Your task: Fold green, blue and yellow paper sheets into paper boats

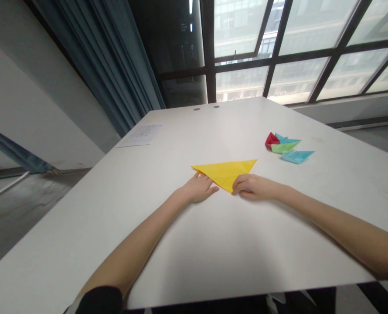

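Note:
A sheet of yellow paper, folded into a triangle, lies on the white table with its long edge away from me and one point towards me. My right hand has its fingers closed on the paper by that near point. At the left slanting edge is my left hand, palm down, fingers stretched out and thumb apart. Its fingertips are partly hidden by the paper's edge, and I cannot tell whether they press on the paper.
Folded paper pieces stand to the right: a red one, a green one and a blue one, with more blue behind. A printed sheet lies at the table's far left. Windows and a blue curtain are beyond.

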Available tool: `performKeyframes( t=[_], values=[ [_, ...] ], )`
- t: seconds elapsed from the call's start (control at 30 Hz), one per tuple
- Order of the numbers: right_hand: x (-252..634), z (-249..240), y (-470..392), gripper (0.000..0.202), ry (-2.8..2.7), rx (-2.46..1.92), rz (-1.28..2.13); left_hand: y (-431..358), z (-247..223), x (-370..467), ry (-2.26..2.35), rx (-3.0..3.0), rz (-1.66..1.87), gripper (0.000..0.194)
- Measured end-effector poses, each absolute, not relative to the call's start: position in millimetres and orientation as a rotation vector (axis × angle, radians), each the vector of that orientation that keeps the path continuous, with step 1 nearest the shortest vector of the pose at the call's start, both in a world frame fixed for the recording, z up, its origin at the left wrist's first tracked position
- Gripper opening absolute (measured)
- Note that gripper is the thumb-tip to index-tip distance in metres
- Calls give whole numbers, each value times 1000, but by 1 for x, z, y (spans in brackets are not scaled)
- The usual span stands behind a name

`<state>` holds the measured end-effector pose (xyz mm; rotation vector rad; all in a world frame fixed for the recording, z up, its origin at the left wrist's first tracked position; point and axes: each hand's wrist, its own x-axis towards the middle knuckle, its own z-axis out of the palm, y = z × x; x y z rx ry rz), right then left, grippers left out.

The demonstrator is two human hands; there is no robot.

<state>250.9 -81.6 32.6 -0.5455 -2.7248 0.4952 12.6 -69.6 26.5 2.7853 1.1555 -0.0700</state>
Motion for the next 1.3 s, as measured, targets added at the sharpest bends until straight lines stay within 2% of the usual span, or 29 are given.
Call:
performKeyframes(
  t=[0.13,0.23,0.33,0.43,0.67,0.97,1.3],
  values=[
    [251,33,-82,30,-2732,-565,513,-89,54,21,1439,2680,-254,49],
    [251,34,-82,30,-2741,-574,518,-104,82,28,1597,2581,-482,36],
    [251,35,-84,30,-2742,-576,510,-106,90,35,1570,2754,-95,36],
    [251,36,-85,30,-2745,-583,504,-94,72,42,1390,2882,207,38],
    [252,34,-83,30,-2753,-591,526,-68,15,41,1317,2756,59,50],
    [252,34,-83,31,-2761,-599,555,-65,10,34,1581,2624,-92,57],
    [254,36,-84,32,-2760,-618,576,-53,6,19,1867,2410,-95,65]
  ],
)
